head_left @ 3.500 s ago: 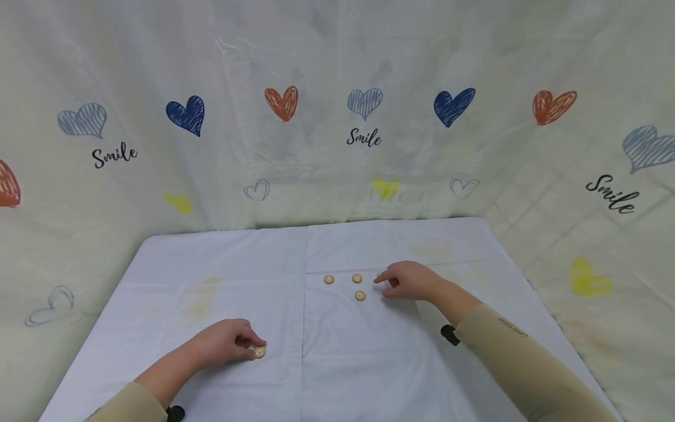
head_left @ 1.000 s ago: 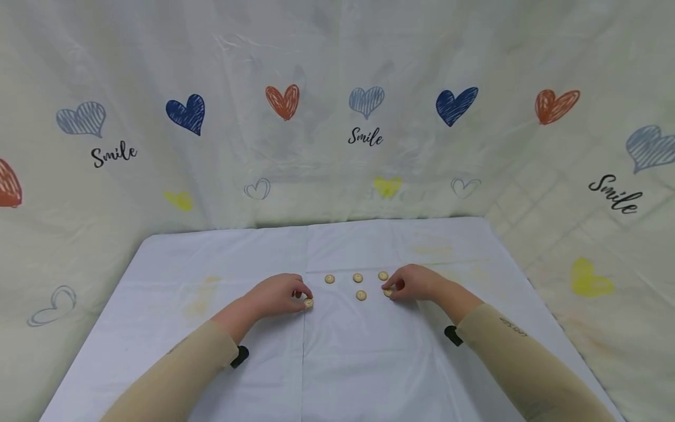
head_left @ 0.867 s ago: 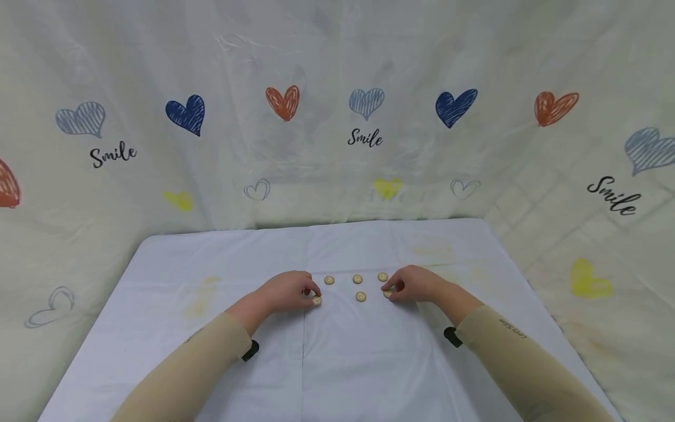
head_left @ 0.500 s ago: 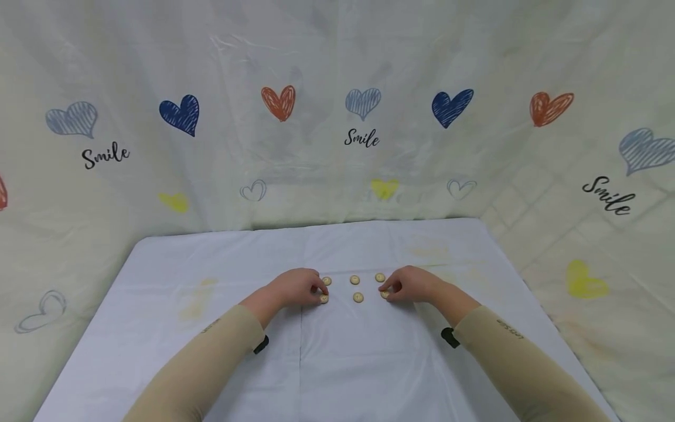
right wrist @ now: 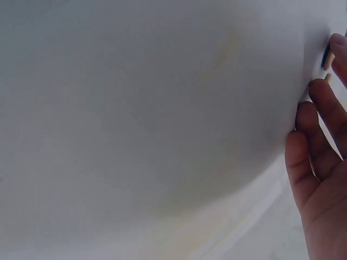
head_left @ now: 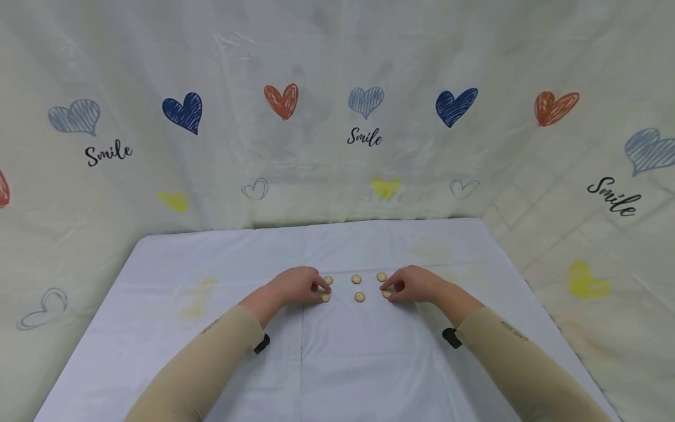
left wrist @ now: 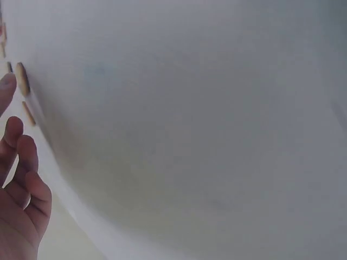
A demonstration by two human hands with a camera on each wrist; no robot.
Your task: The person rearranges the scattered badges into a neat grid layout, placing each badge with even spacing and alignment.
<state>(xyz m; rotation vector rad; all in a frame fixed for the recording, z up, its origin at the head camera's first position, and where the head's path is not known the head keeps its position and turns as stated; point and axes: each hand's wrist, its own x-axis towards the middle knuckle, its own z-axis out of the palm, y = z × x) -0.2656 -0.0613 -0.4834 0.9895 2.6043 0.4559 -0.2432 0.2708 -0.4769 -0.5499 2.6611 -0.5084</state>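
Observation:
Several round, pale wooden buttons lie in two short rows on the white-covered table. My left hand (head_left: 297,285) has thumb and forefinger at the front left button (head_left: 326,298), gripping its edge; in the left wrist view the thumb (left wrist: 6,89) is beside a button (left wrist: 23,79). My right hand (head_left: 416,283) pinches the front right button (head_left: 387,293), partly covered by the fingers. Between the hands lies the front middle button (head_left: 360,297). Behind are the back left button (head_left: 329,280), back middle button (head_left: 356,279) and back right button (head_left: 382,276).
A white cloth (head_left: 253,258) with creases and faint yellowish stains covers the table. Behind and beside it hangs a pale curtain (head_left: 316,158) printed with hearts and "Smile". Dark wrist devices, such as the one on the right (head_left: 451,337), sit under both sleeves.
My left hand has carried its button from the front left up to the row's left end. My right hand has moved from the back right button to the front right one.

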